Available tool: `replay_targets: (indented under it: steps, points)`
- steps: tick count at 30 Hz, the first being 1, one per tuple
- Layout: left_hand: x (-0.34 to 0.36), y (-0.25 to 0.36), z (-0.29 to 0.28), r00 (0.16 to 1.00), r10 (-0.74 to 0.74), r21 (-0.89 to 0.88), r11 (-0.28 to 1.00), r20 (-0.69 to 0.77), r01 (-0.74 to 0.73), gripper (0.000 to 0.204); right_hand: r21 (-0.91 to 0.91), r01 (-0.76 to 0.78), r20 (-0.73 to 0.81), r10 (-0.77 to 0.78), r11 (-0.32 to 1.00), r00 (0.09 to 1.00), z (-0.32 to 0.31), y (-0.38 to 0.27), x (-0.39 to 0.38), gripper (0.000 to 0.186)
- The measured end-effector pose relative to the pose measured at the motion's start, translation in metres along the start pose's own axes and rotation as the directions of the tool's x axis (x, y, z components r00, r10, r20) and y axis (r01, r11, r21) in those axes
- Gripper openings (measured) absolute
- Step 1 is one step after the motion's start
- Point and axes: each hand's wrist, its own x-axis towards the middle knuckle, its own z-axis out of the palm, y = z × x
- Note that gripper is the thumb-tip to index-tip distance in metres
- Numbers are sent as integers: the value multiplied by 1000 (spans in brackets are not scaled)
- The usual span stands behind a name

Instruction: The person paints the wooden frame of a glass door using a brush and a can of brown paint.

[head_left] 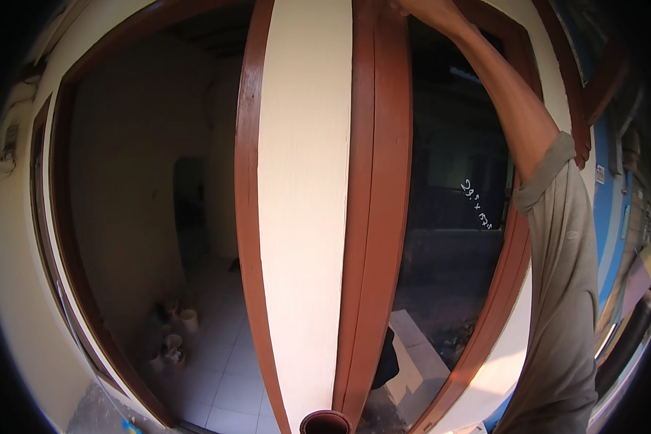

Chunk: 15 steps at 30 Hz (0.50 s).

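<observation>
My right arm, its grey-green sleeve [557,239] pushed up to the elbow, reaches up along the right side. At the top edge my right hand [410,6] is mostly cut off, beside the upper part of a reddish-brown window frame [392,145]. Its fingers and anything in them cannot be made out. Dark glass [448,253] with white handwritten marks fills that frame. At the bottom edge shows the round brown rim of a container [325,416], only its top in view. My left hand is out of view.
A cream wall strip [304,181] separates the window from an open doorway with a brown frame [249,145]. Inside are a pale tiled floor [231,376] and several buckets or tubs [188,320]. Blue panels [611,231] and a slanting brown beam [606,79] stand at far right.
</observation>
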Motion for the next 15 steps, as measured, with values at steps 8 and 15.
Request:
replay_targets:
  steps: [8,15]
  points:
    - [2,8,1,999,-26,20,999,20,26,70,-186,305,-180,-338,934,924,17,25,0,13]
    - [2,12,2,999,-36,21,999,26,36,69,-159,312,42,-309,937,950,13,14,-22,14]
